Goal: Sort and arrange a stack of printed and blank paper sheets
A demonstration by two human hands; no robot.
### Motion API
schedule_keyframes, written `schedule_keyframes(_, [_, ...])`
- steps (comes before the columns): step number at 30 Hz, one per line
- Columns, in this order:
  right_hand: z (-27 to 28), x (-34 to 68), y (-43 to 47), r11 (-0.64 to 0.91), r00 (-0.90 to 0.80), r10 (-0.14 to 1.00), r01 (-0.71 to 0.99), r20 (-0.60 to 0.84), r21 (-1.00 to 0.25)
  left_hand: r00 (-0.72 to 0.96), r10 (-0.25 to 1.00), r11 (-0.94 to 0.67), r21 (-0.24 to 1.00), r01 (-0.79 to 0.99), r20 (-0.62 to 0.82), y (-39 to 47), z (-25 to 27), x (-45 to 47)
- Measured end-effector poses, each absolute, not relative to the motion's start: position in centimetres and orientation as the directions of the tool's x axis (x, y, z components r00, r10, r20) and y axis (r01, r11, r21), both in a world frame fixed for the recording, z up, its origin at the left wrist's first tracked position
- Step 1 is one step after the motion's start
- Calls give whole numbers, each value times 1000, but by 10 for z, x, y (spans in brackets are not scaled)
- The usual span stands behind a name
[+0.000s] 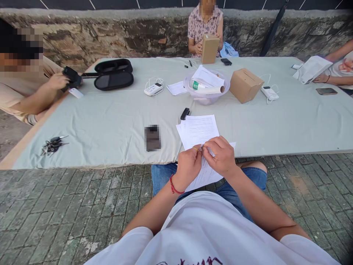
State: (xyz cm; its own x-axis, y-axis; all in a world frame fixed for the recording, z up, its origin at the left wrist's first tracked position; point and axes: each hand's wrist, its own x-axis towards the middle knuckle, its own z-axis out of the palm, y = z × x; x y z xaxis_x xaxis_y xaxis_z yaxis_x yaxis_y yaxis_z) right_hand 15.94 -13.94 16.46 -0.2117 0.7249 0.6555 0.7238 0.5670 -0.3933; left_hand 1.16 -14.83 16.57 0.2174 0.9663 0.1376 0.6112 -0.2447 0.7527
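Two hands meet at frame centre: your left hand (188, 164) and right hand (220, 156) pinch a small metal bit (201, 147). Papers (199, 129) lie beneath.

Both hands meet at the near table edge over printed sheets (200, 130): the left hand (188, 166) and right hand (220, 155) pinch something small, perhaps a staple. A cardboard box (244, 85) sits far right.
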Motion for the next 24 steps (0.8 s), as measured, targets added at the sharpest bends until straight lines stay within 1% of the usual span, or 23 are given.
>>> schedule_keyframes(3, [163, 160, -139, 541, -215, 762, 730, 611, -418, 210, 969, -234, 751, 618, 129, -148, 167, 11])
schedule_keyframes(6, [161, 163, -138, 526, -226, 800, 712, 556, -466, 180, 979, -183, 822, 540, 99, -146, 164, 8])
schedule_keyframes(9, [160, 166, -140, 503, -186, 822, 679, 538, -535, 162, 987, -45, 933, 357, -15, -144, 159, 7])
schedule_keyframes(11, [159, 167, -142, 480, -141, 834, 664, 534, -574, 197, 976, 57, 977, 206, -99, -144, 156, 6])
schedule_keyframes(13, [158, 167, -145, 459, -109, 843, 656, 527, -599, 252, 956, 132, 988, 78, -148, -144, 156, 6])
schedule_keyframes(16, [158, 167, -147, 453, -86, 843, 644, 530, -617, 327, 928, 196, 980, -28, -176, -146, 158, 6])
schedule_keyframes(18, [159, 167, -149, 456, -77, 840, 636, 537, -622, 359, 919, 191, 980, -49, -161, -147, 160, 5])
schedule_keyframes(20, [160, 166, -150, 456, -77, 842, 631, 534, -628, 359, 924, 151, 988, -32, -130, -149, 161, 4])
schedule_keyframes(24, [163, 165, -155, 464, -101, 852, 599, 513, -653, 324, 945, 20, 996, 82, -46, -152, 163, 1])
